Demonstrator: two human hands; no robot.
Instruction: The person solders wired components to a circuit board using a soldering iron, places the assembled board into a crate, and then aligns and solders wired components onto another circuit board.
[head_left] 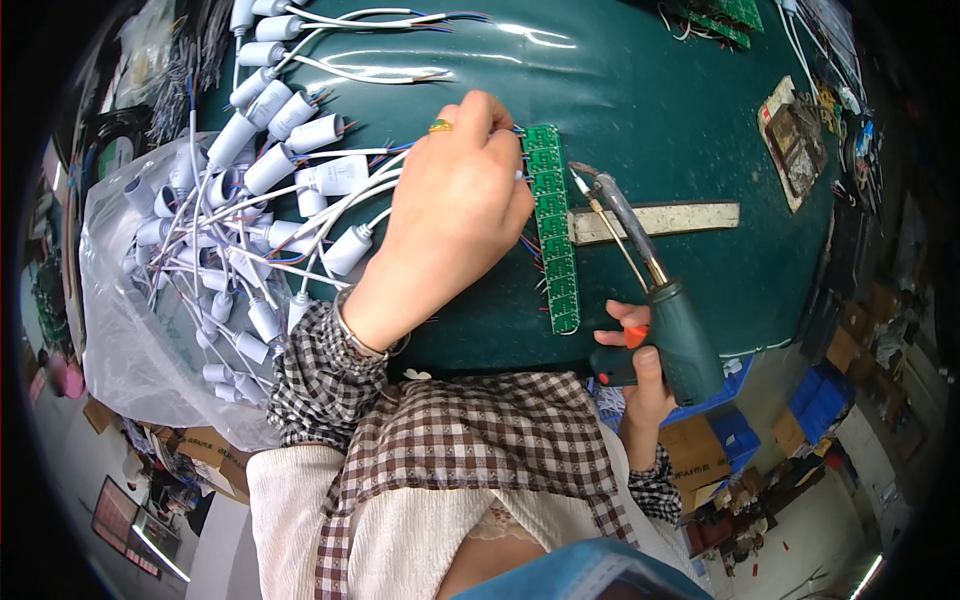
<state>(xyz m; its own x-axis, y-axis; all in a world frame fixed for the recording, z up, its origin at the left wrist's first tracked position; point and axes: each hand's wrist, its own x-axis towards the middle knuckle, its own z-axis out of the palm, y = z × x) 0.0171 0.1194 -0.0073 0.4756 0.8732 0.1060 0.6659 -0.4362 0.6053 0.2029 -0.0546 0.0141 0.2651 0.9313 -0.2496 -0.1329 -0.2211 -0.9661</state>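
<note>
My right hand (640, 365) is wrapped round the dark green grip of a soldering gun (684, 335), with a finger at its orange trigger. The gun's hot tip and thin feed tube point up and left, close to the right edge of a long green circuit board strip (554, 230). Along the strip's left edge, thin coloured wires meet it. My left hand (460, 190), closed with a ring on one finger, pinches a wire near the strip's upper left end; its fingertips are partly hidden. White cables run under this hand from white lamp sockets (270, 170).
A flat pale bar (655, 222) lies under the soldering gun and reaches the strip. More sockets fill a clear plastic bag (120, 340) at left. A dirty soldering tray (792, 145) lies at right. Other green boards (725, 15) sit at the far edge of the green tabletop (470, 330).
</note>
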